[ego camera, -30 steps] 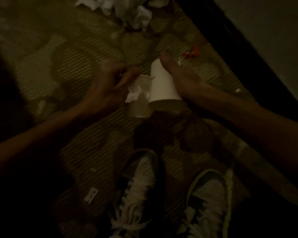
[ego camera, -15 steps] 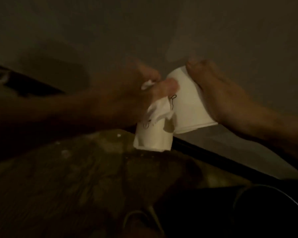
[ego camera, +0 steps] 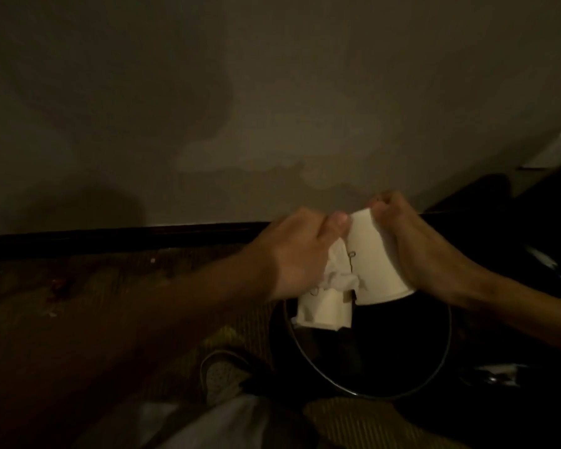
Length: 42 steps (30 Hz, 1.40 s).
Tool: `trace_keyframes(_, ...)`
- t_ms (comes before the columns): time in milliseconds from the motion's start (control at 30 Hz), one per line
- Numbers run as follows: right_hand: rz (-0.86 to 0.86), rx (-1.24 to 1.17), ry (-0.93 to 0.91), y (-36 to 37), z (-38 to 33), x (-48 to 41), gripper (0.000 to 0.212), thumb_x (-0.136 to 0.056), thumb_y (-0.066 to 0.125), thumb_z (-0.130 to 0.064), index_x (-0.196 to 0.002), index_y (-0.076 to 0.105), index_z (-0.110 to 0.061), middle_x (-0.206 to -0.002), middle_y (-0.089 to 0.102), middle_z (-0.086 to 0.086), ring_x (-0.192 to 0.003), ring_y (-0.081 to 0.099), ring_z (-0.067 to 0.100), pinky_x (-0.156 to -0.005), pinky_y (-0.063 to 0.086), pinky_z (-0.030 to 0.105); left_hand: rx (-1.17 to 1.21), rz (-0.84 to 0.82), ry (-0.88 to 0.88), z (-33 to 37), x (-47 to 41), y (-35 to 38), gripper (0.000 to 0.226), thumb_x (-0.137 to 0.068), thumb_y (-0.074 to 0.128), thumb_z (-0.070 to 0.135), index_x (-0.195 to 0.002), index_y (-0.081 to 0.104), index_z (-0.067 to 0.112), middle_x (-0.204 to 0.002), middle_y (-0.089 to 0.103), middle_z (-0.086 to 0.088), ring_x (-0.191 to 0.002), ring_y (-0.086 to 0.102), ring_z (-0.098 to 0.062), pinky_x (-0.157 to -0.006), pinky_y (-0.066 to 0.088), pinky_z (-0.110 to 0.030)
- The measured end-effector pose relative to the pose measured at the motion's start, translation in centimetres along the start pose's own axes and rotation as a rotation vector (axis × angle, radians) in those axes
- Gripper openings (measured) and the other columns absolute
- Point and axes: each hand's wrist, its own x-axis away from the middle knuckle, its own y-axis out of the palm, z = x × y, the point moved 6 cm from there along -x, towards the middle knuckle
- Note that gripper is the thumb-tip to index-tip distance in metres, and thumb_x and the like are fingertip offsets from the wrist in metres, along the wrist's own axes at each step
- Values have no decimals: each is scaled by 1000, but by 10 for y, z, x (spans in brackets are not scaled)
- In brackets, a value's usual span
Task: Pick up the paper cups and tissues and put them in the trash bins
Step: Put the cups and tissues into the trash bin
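Gripping lower cup point(ego camera: 323, 311) and tissue point(ego camera: 337, 277), left hand point(ego camera: 292, 257) fingers point(ego camera: 337, 222) | right hand point(ego camera: 416, 251) fingers point(ego camera: 384, 204) clasp upturned cup point(ego camera: 376, 264) | above trash bin point(ego camera: 447, 338)

Two paper cups point(ego camera: 324, 314) point(ego camera: 374, 264), one tissue point(ego camera: 336, 275), one trash bin point(ego camera: 386, 396) — two hands point(ego camera: 298, 254) point(ego camera: 412, 251)

This is a dim, carpeted indoor room of the kind found in a home or a hotel; which of the two cannot be told. A plain painted wall point(ego camera: 272, 92) meets the floor at a dark baseboard point(ego camera: 110, 237). The carpet point(ego camera: 363, 426) is olive with a ribbed, patterned weave. A round black trash bin point(ego camera: 386, 348) with a thin metal rim stands on it near the wall.
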Motion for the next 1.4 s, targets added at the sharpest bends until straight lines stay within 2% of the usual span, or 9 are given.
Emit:
trace_keyframes(200, -215, 120, 196, 18, 75, 39, 31, -93, 35, -58, -110, 42, -32, -99, 59, -11, -84, 57, -9, -71, 43, 12, -163, -280, -164, -38, -7, 89, 39, -107, 25, 34, -115, 57, 13, -123, 59, -10, -118, 54, -26, -91, 41, -31)
trace_keyframes(300, -389, 187, 221, 41, 87, 45, 44, -91, 40, -58, -119, 39, -24, -99, 62, -11, -84, 60, -7, -72, 46, 8, -301, -383, -170, -48, -7, 101, 35, -107, 27, 26, -119, 55, 9, -127, 57, -15, -119, 54, -31, -92, 42, -33)
trace_keyframes(433, -574, 304, 199, 51, 90, 37, 60, -82, 37, -71, -126, 44, -31, -118, 64, -11, -106, 61, 2, -97, 48, 30, -396, -465, -179, -53, -11, 100, 27, -102, 41, 21, -124, 56, 16, -123, 60, -12, -109, 59, -31, -91, 50, -38)
trace_keyframes(500, -577, 379, 133, 48, 85, 30, 47, -88, 41, -66, -120, 53, -33, -113, 64, -15, -101, 60, -2, -89, 47, 18, -409, -469, -145, -50, -15, 92, 27, -102, 43, 18, -122, 60, 12, -123, 62, -11, -110, 59, -29, -95, 48, -39)
trace_keyframes(600, -457, 451, -52, 35, 61, 15, 6, -95, 55, -37, -94, 61, -36, -93, 68, -16, -83, 61, -6, -74, 48, 12, -387, -341, -103, -35, -21, 62, 28, -104, 41, 19, -113, 65, 8, -105, 67, -8, -97, 62, -23, -87, 49, -34)
trace_keyframes(867, -148, 37, -424, 46, -55, -19, 18, -82, 57, -41, -99, 59, -34, -81, 66, -9, -72, 64, 7, -68, 53, 38, -714, 7, -24, 10, 23, -93, 30, -91, 55, 42, -63, 50, 32, -57, 50, 12, -54, 52, 1, -51, 32, -11)
trace_keyframes(1100, -415, -100, -627, 184, -137, -45, 43, -85, 58, -45, -125, 43, -42, -88, 62, -10, -70, 65, 7, -64, 57, 39, -779, 189, -299, -22, 148, -204, 45, -73, 38, 72, -66, 59, 32, -58, 58, 27, -48, 55, 4, -44, 35, -13)
trace_keyframes(1300, -673, -6, -709, 339, -157, -58, 42, -79, 58, -49, -119, 44, -45, -88, 61, -22, -75, 61, -5, -57, 47, 13, -554, 406, -482, -149, 252, -248, 27, -86, 57, 50, -77, 68, 27, -58, 65, 15, -45, 60, -1, -41, 37, -5)
trace_keyframes(1400, -791, 54, -673, 416, -151, -69, 36, -81, 59, -46, -115, 46, -43, -87, 64, -16, -74, 62, -3, -59, 49, 18, -443, 481, -601, -239, 293, -245, 26, -84, 57, 51, -75, 66, 27, -57, 63, 19, -45, 58, 3, -41, 37, -5)
